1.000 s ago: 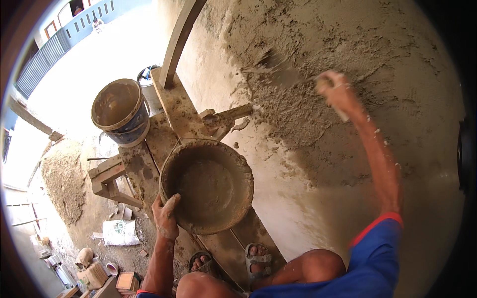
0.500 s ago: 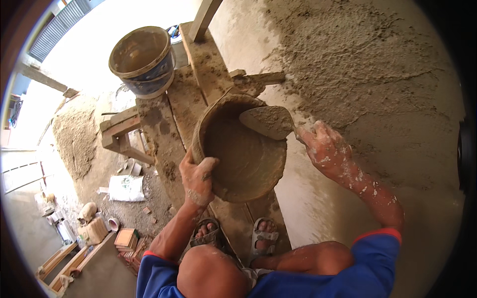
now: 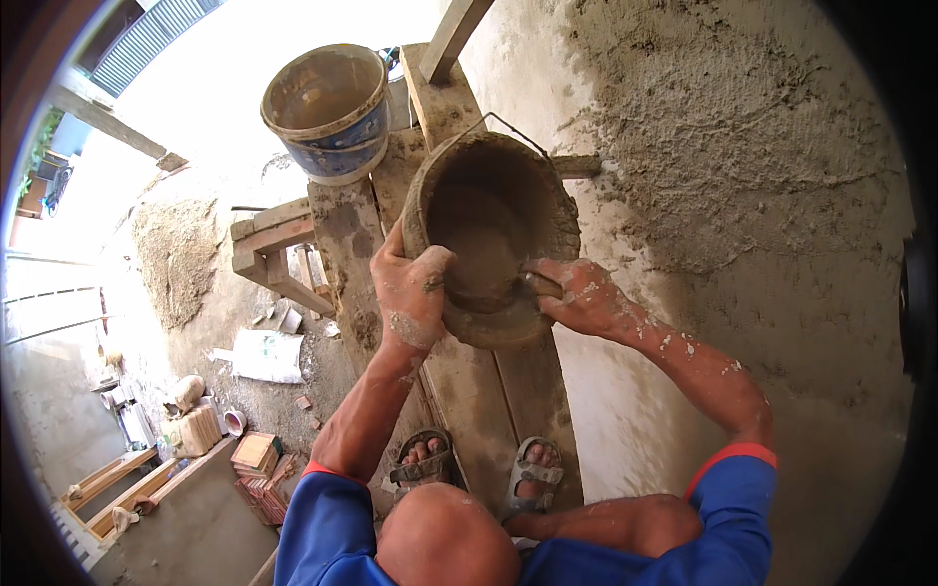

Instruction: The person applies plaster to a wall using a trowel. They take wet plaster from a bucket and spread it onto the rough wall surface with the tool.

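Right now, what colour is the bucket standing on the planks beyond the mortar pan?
The bucket is blue outside, smeared with grey mortar at rim and inside; the head view shows it.

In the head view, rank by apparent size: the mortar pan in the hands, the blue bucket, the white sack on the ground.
1. Mortar pan, tilted, held by the left hand and right hand.
2. Blue bucket, only a little smaller; it stands farther from the camera, so this order is unsure.
3. White sack, far below.

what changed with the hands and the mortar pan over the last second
The right hand came off the plastered wall and now digs the trowel inside the mortar pan. The left hand stayed gripping the pan's rim, tipping it up. The bucket stayed put.
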`<state>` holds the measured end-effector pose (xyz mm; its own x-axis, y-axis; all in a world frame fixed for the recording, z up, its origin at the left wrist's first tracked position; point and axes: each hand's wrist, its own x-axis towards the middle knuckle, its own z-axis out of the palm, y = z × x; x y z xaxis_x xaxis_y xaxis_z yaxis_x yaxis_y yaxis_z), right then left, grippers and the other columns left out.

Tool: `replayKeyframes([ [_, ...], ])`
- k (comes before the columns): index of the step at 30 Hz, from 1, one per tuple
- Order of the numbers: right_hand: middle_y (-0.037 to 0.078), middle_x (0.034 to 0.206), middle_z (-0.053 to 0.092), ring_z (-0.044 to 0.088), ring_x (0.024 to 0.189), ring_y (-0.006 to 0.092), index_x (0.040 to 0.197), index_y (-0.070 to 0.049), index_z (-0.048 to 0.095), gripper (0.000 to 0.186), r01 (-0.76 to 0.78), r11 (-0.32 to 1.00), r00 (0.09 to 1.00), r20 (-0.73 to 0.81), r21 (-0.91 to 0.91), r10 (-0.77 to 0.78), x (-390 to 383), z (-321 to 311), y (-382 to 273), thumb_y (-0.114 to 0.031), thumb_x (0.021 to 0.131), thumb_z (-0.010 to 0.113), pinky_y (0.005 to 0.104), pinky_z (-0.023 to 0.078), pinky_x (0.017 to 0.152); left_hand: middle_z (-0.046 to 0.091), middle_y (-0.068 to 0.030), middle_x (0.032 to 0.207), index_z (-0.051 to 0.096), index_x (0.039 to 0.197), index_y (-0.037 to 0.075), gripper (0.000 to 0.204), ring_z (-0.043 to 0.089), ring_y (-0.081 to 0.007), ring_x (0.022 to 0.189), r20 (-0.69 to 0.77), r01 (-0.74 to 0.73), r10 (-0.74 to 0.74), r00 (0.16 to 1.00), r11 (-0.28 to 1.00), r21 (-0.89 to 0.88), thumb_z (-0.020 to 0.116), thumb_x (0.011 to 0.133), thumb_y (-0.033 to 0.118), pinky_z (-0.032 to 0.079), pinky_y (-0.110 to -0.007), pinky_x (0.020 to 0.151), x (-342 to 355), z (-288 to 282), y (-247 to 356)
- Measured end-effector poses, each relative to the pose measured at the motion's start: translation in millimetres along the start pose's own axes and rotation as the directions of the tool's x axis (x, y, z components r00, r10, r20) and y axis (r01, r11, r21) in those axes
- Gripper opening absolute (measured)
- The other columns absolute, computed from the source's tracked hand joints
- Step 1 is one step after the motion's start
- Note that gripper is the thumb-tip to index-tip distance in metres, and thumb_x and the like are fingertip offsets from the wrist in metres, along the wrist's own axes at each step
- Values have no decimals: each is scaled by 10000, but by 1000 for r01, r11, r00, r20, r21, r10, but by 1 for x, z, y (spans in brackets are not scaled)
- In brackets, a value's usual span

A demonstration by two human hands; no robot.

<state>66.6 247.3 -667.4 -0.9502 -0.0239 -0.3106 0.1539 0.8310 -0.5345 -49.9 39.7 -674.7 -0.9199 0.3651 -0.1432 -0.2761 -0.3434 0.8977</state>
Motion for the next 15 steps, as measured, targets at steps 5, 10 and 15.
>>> replayKeyframes([
  [5, 229, 1029, 667, 655, 939, 379, 1186, -26, 598, 439, 82, 997, 962, -259, -12, -83, 23, -25, 6, -131, 762, 637, 415, 526, 824, 662, -79, 971, 601, 1152, -41, 424, 635, -149, 802, -98, -12, -7, 995, 983, -183, 544, 733, -61, 527, -266, 734, 26, -10, -8],
  [10, 199, 970, 672, 668, 885, 331, 1173, -26, 584, 431, -59, 998, 972, -227, -13, 54, 31, -68, -5, -135, 765, 675, 405, 522, 786, 646, -89, 970, 579, 1146, -13, 437, 647, -201, 798, -223, 33, -111, 968, 944, -328, 530, 716, -80, 559, -305, 727, 30, -32, -3],
  [15, 140, 861, 636, 631, 776, 256, 1131, -56, 537, 459, -173, 984, 964, -197, 50, 179, 32, -143, -32, -166, 732, 734, 382, 512, 699, 635, -78, 1005, 583, 1153, 17, 439, 634, -205, 867, -267, 51, -135, 954, 953, -298, 511, 731, -85, 557, -314, 763, 24, -50, -19],
])
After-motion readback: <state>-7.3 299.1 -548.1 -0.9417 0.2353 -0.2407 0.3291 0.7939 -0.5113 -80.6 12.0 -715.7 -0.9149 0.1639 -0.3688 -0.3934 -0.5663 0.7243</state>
